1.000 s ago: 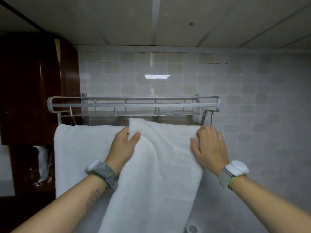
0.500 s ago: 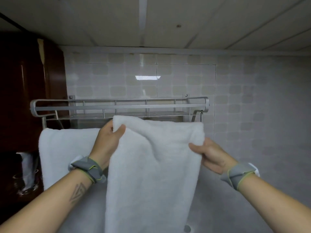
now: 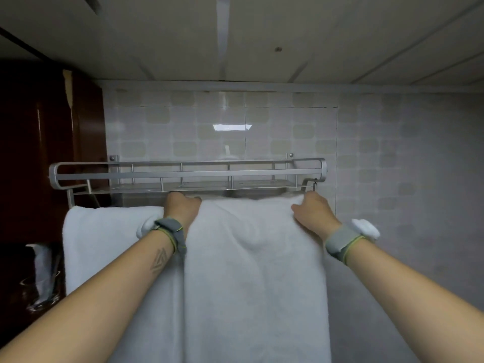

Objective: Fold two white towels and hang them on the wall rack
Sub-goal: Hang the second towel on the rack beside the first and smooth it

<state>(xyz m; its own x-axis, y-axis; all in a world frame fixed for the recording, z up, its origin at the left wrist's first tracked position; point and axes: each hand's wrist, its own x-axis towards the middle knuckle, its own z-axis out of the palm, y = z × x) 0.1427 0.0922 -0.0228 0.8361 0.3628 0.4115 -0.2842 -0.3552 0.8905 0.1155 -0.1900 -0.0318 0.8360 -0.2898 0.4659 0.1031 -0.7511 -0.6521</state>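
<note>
Both hands have risen since the earlier frames, carrying the top edge of the right-hand white towel (image 3: 251,271) from below the rack up to the bar under it, so the cloth that sagged between them now spreads almost flat with one soft dent near its middle. That towel hangs in a broad sheet down past the bottom of the view, and its left edge overlaps the second white towel (image 3: 104,247), which is draped over the same bar to the left and hangs smooth. Above them the metal wall rack (image 3: 188,174) is fixed to the tiled wall (image 3: 392,158), a railed shelf with a bar beneath; nothing can be made out on its shelf. The left hand (image 3: 180,208) grips the right-hand towel's upper left corner, fingers curled over the edge out of sight behind the cloth. The right hand (image 3: 313,209) pinches the upper right corner, thumb on the front face and fingers curled behind. Each wrist wears a grey strap with a white device. At far left, beside a dark wooden cabinet (image 3: 39,153), stands a drinking glass (image 3: 43,289) with something pale in it, too dim to name.
</note>
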